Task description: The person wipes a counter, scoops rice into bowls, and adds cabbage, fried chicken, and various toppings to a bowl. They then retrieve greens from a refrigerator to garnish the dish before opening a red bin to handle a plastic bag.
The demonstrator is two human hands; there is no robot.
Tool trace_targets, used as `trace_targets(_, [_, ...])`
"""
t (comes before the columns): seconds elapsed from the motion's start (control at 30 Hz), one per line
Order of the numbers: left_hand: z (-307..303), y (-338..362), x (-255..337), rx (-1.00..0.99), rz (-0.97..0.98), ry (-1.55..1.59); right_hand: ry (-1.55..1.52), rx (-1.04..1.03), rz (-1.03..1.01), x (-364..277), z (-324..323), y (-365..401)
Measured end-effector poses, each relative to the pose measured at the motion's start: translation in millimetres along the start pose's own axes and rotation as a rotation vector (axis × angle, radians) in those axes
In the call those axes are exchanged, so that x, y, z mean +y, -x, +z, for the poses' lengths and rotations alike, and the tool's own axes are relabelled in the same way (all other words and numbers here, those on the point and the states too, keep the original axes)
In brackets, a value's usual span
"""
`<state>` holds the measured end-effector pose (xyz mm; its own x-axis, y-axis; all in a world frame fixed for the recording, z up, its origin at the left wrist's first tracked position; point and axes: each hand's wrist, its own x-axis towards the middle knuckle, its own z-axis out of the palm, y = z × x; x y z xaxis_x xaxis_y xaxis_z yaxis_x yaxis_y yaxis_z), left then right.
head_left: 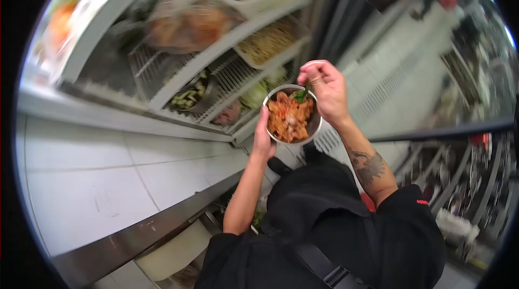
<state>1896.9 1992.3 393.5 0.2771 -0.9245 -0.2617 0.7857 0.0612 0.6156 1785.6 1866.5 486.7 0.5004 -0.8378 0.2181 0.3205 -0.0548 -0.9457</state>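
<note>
My left hand (263, 136) grips a round metal bowl (315, 128) from its left side, thumb along the rim. Chunks of raw meat in a reddish-orange marinade (286, 116) fill much of the bowl, with a small pale patch on top. Over the bowl's upper right edge, my right hand (326, 88) is closed in a pinch. From its fingers a small dark green leaf (300, 96) hangs down at the rim; the exact grip point is partly hidden.
An open fridge with wire shelves stands ahead on the left. It holds a bagged orange food (189, 21), a white tray of bean sprouts (266, 43) and a metal bowl of cut green vegetables (190, 96). A glass door (400, 67) is at the right, a white tiled surface (86, 154) at the left.
</note>
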Motion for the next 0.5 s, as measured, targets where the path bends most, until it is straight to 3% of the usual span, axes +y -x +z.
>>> trace_targets(0.07, [9.8, -2.2, -18.9, -0.047, -0.093, -0.047, -0.068, 0.016, 0.156, 6.6, -28.1, 33.9])
trace_targets(0.1, [13.0, -3.6, -29.1, -0.073, -0.125, -0.067, 0.129, 0.027, 0.221, 1.7, -41.5, 52.1])
trace_targets(0.17, [43.5, 1.4, -62.6, -0.132, -0.202, -0.119, 0.927, 0.035, -0.283, -9.2, -101.3, 87.6])
trace_targets(0.27, [84.2, 9.5, -117.1, -0.257, -0.354, -0.146, 1.058, 0.151, -0.270, -61.5, -175.7, 144.0])
trace_targets(0.3, [90.4, 9.5, -135.4, -0.301, -0.418, -0.142, 1.088, 0.213, -0.273, -69.0, -198.7, 166.4])
trace_targets(0.4, [143.2, 11.7, -207.2, -0.431, -0.556, -0.224, 0.738, 0.417, 0.124, -95.1, -282.9, 234.1])
trace_targets(0.43, [162.9, 12.6, -232.2, -0.479, -0.589, -0.236, 0.745, 0.452, 0.117, -99.4, -308.8, 259.1])
trace_targets(0.5, [206.0, 15.7, -283.4, -0.561, -0.654, -0.258, 0.488, 0.489, 0.331, -103.4, -361.2, 308.6])
